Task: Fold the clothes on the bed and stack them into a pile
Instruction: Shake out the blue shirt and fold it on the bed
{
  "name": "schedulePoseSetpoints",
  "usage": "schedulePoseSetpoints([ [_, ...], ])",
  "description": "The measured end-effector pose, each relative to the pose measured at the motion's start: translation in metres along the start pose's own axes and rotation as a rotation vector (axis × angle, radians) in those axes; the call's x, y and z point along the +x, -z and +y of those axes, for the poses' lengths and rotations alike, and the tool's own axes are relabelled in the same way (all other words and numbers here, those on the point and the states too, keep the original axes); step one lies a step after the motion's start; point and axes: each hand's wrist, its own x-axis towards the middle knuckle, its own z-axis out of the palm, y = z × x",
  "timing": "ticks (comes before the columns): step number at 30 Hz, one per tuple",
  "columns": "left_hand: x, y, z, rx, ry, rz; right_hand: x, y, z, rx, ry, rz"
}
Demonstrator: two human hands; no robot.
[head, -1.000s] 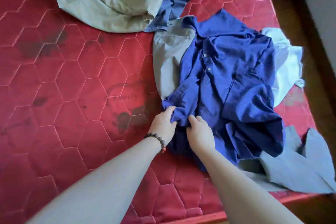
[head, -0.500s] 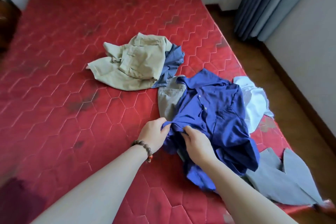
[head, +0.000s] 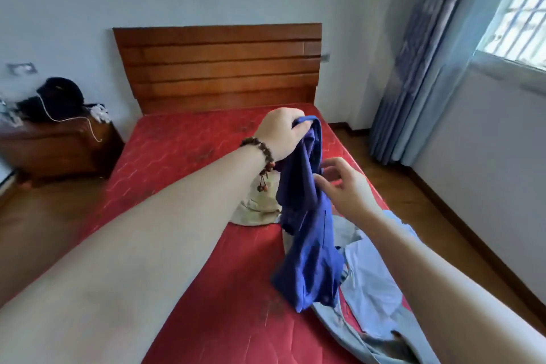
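Two bare arms reach out over the bed (head: pixel 183 289), whose red quilted mattress is stitched in a hexagon pattern and backed by a slatted wooden headboard (head: pixel 218 65). Far left we see a wooden nightstand (head: pixel 59 148) carrying a dark, lumpy bundle with a thin pale cord trailing off it. Next comes our left hand (head: pixel 280 133), a beaded bracelet (head: pixel 261 152) on its wrist, its fingers curled tight round the top edge of the blue shirt (head: pixel 307 245). The shirt hangs in a long, limp, creased column of thin woven cloth, its lower end just above the mattress. Behind it a crumpled beige garment (head: pixel 254 211) lies on the bed. Our right hand (head: pixel 345 186) sits against the shirt's right edge, fingers spread and loosely bent; whether they pinch the cloth we cannot tell. Below it, pale blue and grey clothes (head: pixel 369 284) lie rumpled flat along the bed's right side. Pleated blue curtains (head: pixel 413 83) hang at far right.
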Motion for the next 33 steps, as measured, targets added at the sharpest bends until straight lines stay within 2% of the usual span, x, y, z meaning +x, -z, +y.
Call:
schedulePoseSetpoints([
  [5,0.017,0.075,0.038,-0.126,-0.024,0.176,0.002,-0.017,-0.059,0.121,-0.019,-0.102],
  [10,0.018,0.154,0.048,-0.189,-0.041,0.320,0.014,-0.054,-0.105,0.211,-0.076,-0.097],
  [14,0.003,0.228,0.024,-0.001,0.020,0.453,0.036,-0.054,-0.139,0.253,-0.088,-0.058],
  [17,-0.018,0.266,-0.008,0.153,0.125,0.436,0.060,-0.039,-0.178,0.318,-0.059,-0.065],
  [19,-0.037,0.274,-0.023,0.145,0.176,0.351,0.074,-0.031,-0.210,0.396,-0.055,-0.088],
  [25,-0.067,0.237,-0.019,-0.079,0.030,0.085,0.096,-0.016,-0.295,0.625,-0.050,-0.194],
  [28,-0.061,0.216,-0.008,-0.148,0.018,0.157,0.095,-0.013,-0.318,0.607,-0.015,-0.226],
  [31,-0.050,0.215,-0.001,-0.040,0.124,0.290,0.094,-0.005,-0.322,0.593,0.063,-0.212],
  [33,-0.042,0.220,0.001,-0.078,0.200,0.339,0.089,0.003,-0.313,0.622,0.086,-0.203],
])
